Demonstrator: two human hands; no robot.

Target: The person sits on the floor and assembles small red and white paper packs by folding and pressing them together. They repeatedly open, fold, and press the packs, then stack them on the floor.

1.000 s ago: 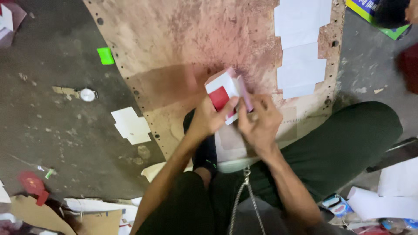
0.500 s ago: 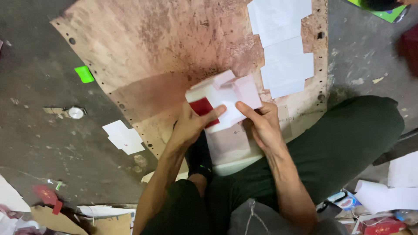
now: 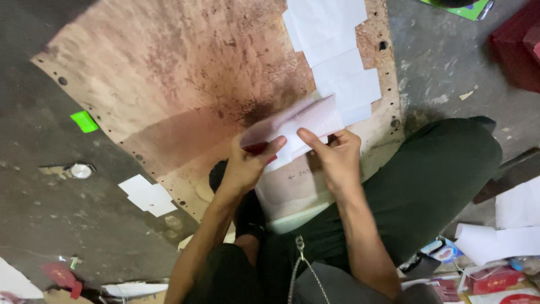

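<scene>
White-and-red folded card over stained brown board.

1. Left hand: raised before the body, fingers curled, thumb pressed forward in a pinch.
2. Right hand: level with the left, close beside it, index finger extended, thumb pinching.
3. Forearms: bare, bent upward, converging.

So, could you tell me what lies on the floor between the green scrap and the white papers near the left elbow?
In the head view, between the green scrap and the white papers lies a small round metal lid-like piece on bare grey floor.
</scene>
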